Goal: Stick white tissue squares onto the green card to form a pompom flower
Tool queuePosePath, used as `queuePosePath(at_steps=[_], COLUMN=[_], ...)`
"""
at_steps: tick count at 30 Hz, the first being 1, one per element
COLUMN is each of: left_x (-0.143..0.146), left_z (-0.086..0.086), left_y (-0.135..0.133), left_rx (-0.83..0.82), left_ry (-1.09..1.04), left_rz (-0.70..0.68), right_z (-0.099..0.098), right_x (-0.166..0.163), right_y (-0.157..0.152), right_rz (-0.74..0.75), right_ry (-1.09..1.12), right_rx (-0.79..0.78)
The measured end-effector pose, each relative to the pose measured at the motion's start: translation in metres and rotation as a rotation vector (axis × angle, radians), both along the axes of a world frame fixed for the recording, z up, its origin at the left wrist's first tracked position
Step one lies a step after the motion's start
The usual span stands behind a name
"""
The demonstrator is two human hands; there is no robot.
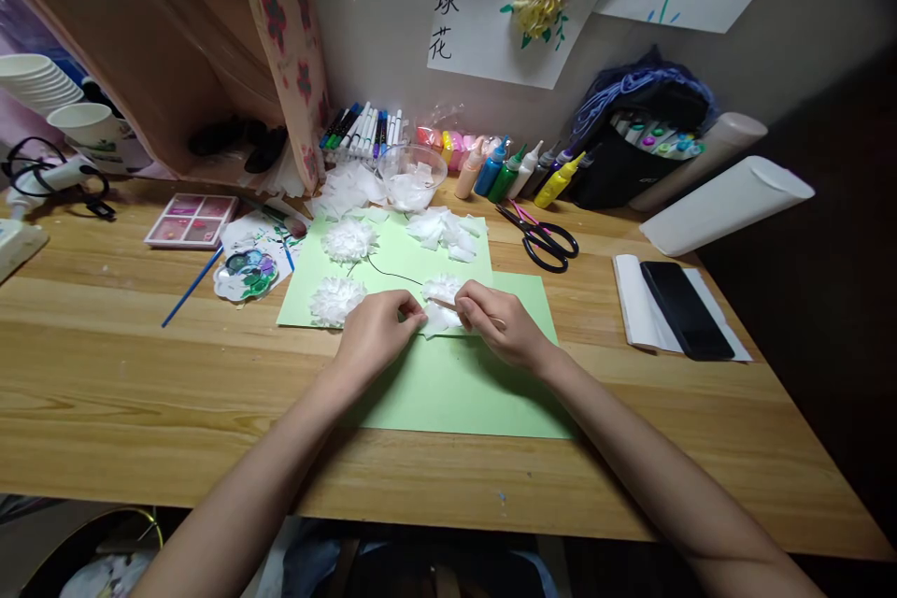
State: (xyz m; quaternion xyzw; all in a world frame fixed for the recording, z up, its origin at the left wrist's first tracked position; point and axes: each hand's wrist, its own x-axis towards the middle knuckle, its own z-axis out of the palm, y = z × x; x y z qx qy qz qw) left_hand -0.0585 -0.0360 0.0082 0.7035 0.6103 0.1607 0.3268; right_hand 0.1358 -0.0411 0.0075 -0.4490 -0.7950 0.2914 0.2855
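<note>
My left hand (378, 329) and my right hand (503, 325) meet over a light green paper sheet (455, 388) on the wooden desk. Both pinch a white tissue paper flower (441, 304) between them, fingers closed on its edges. A thin black wire (392, 274) runs from this flower toward the back. Two finished white tissue flowers (336, 299) lie to the left on a second green sheet, the farther tissue flower (348, 239) behind the nearer. A loose pile of white tissue pieces (447, 232) lies behind my hands.
Black scissors (545, 241) lie right of the sheets. A black phone (685, 310) rests on white paper at the right. A clear bowl (412, 176), paint bottles (515, 171), markers (364, 129), a paint palette (247, 273) and a blue brush (191, 288) stand around the back and left.
</note>
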Motion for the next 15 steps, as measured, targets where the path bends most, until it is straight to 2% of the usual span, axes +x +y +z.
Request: queuePosePath(at_steps=[11, 15], left_x=[0.006, 0.013], left_z=[-0.007, -0.011], left_y=[0.004, 0.006], left_rx=[0.064, 0.122], left_ry=[-0.004, 0.020], left_rz=[0.049, 0.059], right_z=[0.001, 0.001], right_x=[-0.001, -0.001], right_y=[-0.002, -0.005], right_rz=[-0.093, -0.097], right_ry=[0.093, 0.126], right_rx=[-0.062, 0.043])
